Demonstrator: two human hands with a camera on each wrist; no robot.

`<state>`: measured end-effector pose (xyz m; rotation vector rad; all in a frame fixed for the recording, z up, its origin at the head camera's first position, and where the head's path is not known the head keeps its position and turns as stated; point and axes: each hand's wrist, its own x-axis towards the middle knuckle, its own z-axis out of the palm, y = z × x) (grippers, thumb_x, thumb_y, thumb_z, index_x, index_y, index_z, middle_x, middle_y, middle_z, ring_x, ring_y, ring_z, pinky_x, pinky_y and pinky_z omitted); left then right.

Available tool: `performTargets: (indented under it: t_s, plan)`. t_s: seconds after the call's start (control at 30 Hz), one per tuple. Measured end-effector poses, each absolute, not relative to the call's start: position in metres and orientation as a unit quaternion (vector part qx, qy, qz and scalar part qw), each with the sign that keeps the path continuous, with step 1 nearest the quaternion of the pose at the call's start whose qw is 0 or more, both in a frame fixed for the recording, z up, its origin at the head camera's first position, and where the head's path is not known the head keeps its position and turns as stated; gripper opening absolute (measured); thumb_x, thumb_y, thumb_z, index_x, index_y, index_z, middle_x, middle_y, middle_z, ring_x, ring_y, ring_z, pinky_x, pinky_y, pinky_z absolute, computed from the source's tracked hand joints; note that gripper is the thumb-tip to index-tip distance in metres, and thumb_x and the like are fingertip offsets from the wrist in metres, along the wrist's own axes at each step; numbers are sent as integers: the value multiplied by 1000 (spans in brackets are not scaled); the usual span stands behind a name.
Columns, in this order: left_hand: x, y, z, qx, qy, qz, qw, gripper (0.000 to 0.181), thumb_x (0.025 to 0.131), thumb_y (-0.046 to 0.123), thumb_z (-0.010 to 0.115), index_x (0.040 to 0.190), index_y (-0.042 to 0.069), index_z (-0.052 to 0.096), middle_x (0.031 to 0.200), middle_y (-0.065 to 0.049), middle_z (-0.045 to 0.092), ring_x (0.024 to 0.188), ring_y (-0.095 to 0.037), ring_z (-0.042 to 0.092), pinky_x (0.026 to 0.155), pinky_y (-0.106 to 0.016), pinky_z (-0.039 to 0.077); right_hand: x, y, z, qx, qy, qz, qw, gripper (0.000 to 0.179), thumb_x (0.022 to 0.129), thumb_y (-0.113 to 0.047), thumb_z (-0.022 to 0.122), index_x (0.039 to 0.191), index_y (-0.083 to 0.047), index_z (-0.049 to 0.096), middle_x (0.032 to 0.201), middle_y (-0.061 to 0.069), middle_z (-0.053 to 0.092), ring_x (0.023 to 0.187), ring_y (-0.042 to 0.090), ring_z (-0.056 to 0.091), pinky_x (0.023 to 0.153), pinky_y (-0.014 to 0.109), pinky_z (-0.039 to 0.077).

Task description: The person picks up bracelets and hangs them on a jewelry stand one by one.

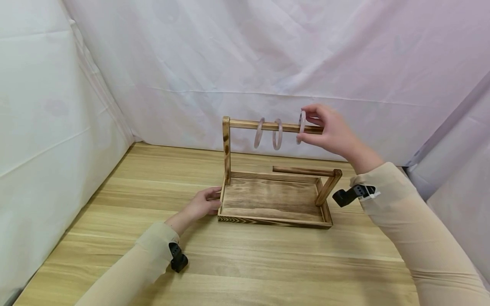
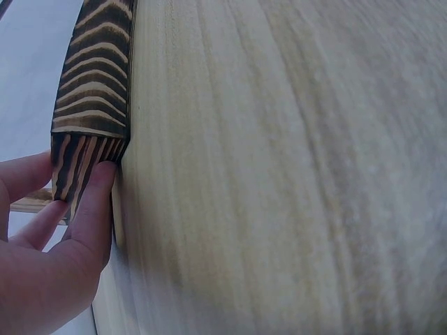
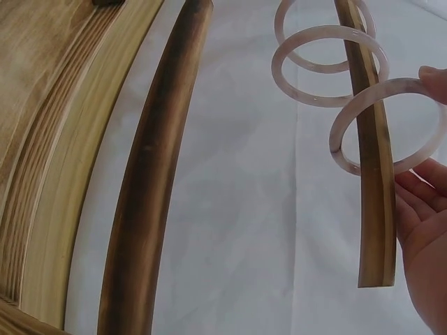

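Observation:
A wooden bangle stand has a shallow tray base (image 1: 275,221), a long upper bar (image 1: 245,124) and a shorter lower bar (image 1: 302,171). Two pale pink bangles (image 1: 259,133) hang around the upper bar, slightly apart. My right hand (image 1: 333,131) pinches a third, whitish bangle (image 3: 349,118) by its edge, near the bar's free end. In the right wrist view, the bar passes through this bangle. Down at the tray's left end, my left hand (image 1: 200,203) grips the striped end wall (image 2: 73,157), thumb on its outer face; some fingertips are hidden in the head view.
The stand rests on a light wood-grain table (image 1: 245,263). White cloth (image 1: 245,55) hangs behind and at both sides. The lower bar rises from a slanted post (image 1: 328,189) at the tray's right, and a tall post (image 1: 226,148) carries the upper bar at the left.

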<state>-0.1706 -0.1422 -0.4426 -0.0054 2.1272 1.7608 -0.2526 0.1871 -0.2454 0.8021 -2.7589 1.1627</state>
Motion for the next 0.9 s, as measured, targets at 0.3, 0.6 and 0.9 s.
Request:
performTargets:
  t_s: [0.3, 0.6, 0.9]
  plan:
    - [-172, -142, -445, -3, 755, 629, 187, 57, 90, -4, 51, 142, -7, 29, 137, -33, 41, 116, -42, 53, 90, -44, 55, -254, 185, -248, 290, -888, 355, 47, 63, 80, -13, 73, 135, 0, 44, 137, 17, 45, 130, 35, 42, 108, 47, 39]
    - [-172, -142, -442, -2, 753, 630, 189, 55, 91, -4, 50, 142, -7, 29, 137, -33, 41, 117, -43, 52, 91, -45, 54, -256, 184, -251, 317, -885, 336, 61, 62, 80, -11, 73, 134, 1, 45, 133, 19, 49, 128, 36, 45, 105, 48, 41]
    - [-172, -143, -443, -6, 754, 629, 189, 55, 91, -4, 50, 142, -6, 30, 137, -33, 41, 116, -42, 53, 90, -44, 55, -259, 182, -253, 336, -885, 315, 75, 62, 79, -13, 74, 133, 2, 46, 130, 20, 51, 125, 36, 47, 107, 48, 40]
